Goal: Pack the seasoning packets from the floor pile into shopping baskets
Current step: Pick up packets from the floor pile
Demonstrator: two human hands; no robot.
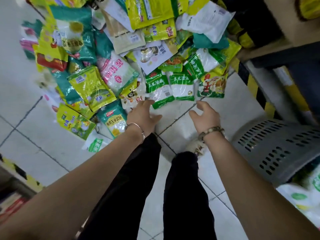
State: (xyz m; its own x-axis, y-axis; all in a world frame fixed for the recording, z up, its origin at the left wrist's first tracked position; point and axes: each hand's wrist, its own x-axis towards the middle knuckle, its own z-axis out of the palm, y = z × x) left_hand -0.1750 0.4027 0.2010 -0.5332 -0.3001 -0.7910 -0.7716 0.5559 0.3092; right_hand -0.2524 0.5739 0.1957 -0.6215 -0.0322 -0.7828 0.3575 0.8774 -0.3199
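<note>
The left hand (pixel 143 115), a thin metal bangle at its wrist, reaches out with fingers relaxed and empty, its fingertips just at the near end of a glossy green-and-white packet (pixel 160 90). That flat plastic pouch lies with its long axis running away from the person. The right hand (pixel 206 116), wearing a beaded bracelet, hovers spread and empty over the tiled floor (pixel 223 104). Beyond both lies the pile of shiny packets (pixel 112 58). A grey slotted plastic basket (pixel 277 149) sits right of the right arm.

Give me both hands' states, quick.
Left hand: open, holding nothing, fingertips by a green packet.
Right hand: open, holding nothing.
</note>
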